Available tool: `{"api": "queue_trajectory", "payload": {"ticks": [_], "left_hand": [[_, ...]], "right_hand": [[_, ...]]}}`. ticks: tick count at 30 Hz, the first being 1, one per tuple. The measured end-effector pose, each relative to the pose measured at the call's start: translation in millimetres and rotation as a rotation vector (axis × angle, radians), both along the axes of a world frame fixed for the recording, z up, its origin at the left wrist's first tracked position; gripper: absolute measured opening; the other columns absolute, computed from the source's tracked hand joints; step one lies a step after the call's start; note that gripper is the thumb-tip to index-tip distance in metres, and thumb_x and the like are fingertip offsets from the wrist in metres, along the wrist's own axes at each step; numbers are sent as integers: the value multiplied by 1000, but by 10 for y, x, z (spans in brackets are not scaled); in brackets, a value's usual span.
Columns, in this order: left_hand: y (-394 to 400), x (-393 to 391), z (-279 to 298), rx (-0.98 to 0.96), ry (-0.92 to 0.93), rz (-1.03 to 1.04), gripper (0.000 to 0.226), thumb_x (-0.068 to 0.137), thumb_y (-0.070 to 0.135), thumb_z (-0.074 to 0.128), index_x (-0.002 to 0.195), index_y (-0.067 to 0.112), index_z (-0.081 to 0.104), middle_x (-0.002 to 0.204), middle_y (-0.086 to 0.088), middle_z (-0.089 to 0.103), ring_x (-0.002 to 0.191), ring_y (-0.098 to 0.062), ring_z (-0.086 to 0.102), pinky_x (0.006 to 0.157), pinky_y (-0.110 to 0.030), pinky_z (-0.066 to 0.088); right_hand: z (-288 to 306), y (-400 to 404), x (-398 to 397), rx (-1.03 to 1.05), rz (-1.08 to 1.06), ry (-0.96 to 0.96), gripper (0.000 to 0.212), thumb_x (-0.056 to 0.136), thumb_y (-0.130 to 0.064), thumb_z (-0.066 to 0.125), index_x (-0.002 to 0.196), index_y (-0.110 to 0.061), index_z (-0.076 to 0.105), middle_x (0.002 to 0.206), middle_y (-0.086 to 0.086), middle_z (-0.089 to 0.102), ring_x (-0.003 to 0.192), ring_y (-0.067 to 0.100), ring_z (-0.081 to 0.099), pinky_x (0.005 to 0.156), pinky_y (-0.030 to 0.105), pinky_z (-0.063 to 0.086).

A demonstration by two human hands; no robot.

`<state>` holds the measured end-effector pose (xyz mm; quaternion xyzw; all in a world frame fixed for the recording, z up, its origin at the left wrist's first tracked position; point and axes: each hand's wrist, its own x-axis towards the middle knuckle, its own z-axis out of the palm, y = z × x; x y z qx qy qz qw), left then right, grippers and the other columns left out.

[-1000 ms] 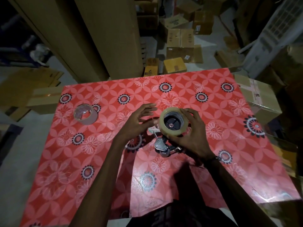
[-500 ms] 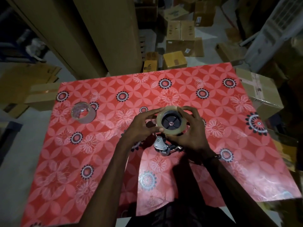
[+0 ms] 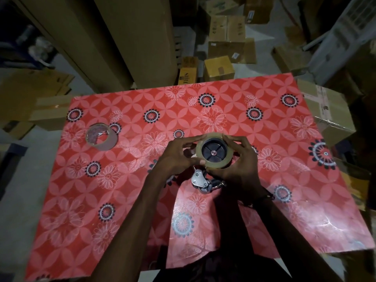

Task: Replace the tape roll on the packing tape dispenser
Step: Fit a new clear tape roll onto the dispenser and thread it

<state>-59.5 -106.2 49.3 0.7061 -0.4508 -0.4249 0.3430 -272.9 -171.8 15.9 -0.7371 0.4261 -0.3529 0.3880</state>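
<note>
- Both hands are on the job at the middle of the red flowered tablecloth [image 3: 203, 110]: the left hand [image 3: 175, 157] and the right hand [image 3: 242, 165] curl their fingers around the rim of the new tape roll [image 3: 214, 152], gripping it from either side.
- The roll sits over the black spoked hub [image 3: 213, 152] of the packing tape dispenser [image 3: 200, 181], whose shiny metal front pokes out just near of the roll, between the wrists.
- By the look of it, the roll is seated or nearly so; whether it is pushed fully home cannot be told.
- Handling call: a full roll like this should be stiff, fairly weighty for its size, smooth on the outer wrap. The rim is the place to hold, pressing evenly on both sides so it does not cock on the hub.
- The metal end likely carries the cutter, so fingers belong well clear of it.
- Far left on the cloth lies the spent cardboard core [image 3: 101, 136], well apart from the action.
- Writing: the cardboard boxes [image 3: 218, 71] on the floor beyond the far edge carry print, but it is too small and dim to read. No label shows on roll or dispenser.
</note>
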Motion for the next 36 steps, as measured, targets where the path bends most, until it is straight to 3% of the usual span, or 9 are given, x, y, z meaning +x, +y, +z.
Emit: {"api": "queue_trajectory", "payload": {"ticks": [4, 9, 14, 18, 22, 26, 30, 33, 36], "left_hand": [[-20, -10, -29, 21, 15, 13, 85, 65, 3, 99, 140, 30, 69, 133, 9, 74, 122, -5, 69, 98, -12, 51], [-48, -28, 29, 59, -3, 24, 84, 65, 2, 99, 140, 27, 70, 136, 8, 72, 120, -8, 68, 89, -6, 53], [-99, -55, 69, 116, -56, 29, 85, 64, 7, 100, 139, 32, 68, 143, 7, 67, 121, -9, 65, 95, -20, 54], [-141, -81, 108, 152, -85, 20, 85, 64, 9, 100, 140, 31, 67, 149, 5, 63, 125, -8, 60, 104, -31, 57], [-155, -109, 146, 174, -101, 6, 85, 66, 6, 99, 141, 28, 67, 149, 3, 63, 116, -5, 59, 100, -29, 57], [-149, -125, 145, 185, -128, -6, 84, 68, 5, 97, 142, 26, 66, 146, 1, 65, 112, -6, 63, 97, -26, 56], [-153, -129, 149, 187, -178, -27, 84, 67, 9, 99, 142, 28, 66, 146, -2, 66, 120, -17, 66, 106, -43, 57], [-155, -113, 125, 190, -229, -54, 83, 69, 10, 98, 144, 28, 65, 142, -3, 70, 122, -22, 68, 108, -46, 56], [-113, -142, 112, 145, -347, -81, 81, 69, 20, 100, 142, 33, 66, 129, -1, 77, 114, -22, 73, 104, -45, 57]], "right_hand": [[21, 10, 5, 8, -6, 37, 93, 50, -41, 111, 135, -30, 76, 130, -12, 65, 118, 0, 70, 96, 26, 62], [36, -2, 10, 14, -16, 77, 91, 50, -43, 110, 134, -28, 78, 130, -13, 66, 116, -6, 69, 95, 22, 60], [36, -3, 3, 33, -18, 122, 94, 48, -43, 110, 135, -27, 77, 128, -13, 66, 111, -2, 68, 93, 18, 58], [54, -13, 13, 14, -27, 188, 99, 46, -46, 109, 137, -24, 76, 126, -14, 65, 107, -9, 60, 86, -3, 40], [140, 5, 33, 21, -21, 241, 105, 46, -55, 106, 140, -20, 74, 124, -15, 63, 104, 3, 64, 86, 20, 52], [169, 39, 38, 13, -20, 274, 101, 48, -51, 107, 138, -19, 75, 122, -16, 62, 105, 5, 65, 87, 22, 53], [220, 68, 37, -8, 3, 283, 96, 50, -53, 106, 136, -21, 75, 120, -9, 64, 101, 10, 67, 87, 27, 57], [294, 59, 8, -3, 67, 281, 92, 54, -64, 99, 134, -27, 75, 116, -7, 62, 102, 14, 67, 88, 26, 54], [365, 26, -53, 33, 137, 293, 108, 50, -80, 83, 141, -24, 71, 122, 0, 63, 107, 17, 64, 95, 30, 53]]}}
